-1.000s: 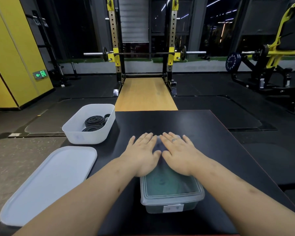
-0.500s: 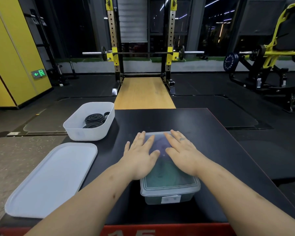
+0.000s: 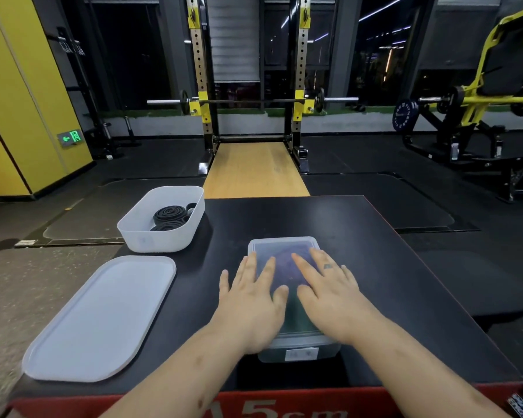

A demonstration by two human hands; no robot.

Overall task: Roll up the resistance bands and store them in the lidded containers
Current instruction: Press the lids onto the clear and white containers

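On the black matte platform top (image 3: 360,236), a flat white plastic lid (image 3: 103,318) lies at left; behind it an open white plastic tub (image 3: 151,242) holds rolled black resistance bands (image 3: 169,214); at centre sits the clear lidded plastic box (image 3: 284,245). Box likely light, stiff, slick; lift by the side walls under the rim. Left hand (image 3: 251,306) and right hand (image 3: 332,303) lie flat across its lid, fingers straight, gripping nothing.

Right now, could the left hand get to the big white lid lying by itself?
Probably yes. The left hand rests flat on the closed container, holding nothing, and the loose lid lies just to its left on the black platform with nothing between them.
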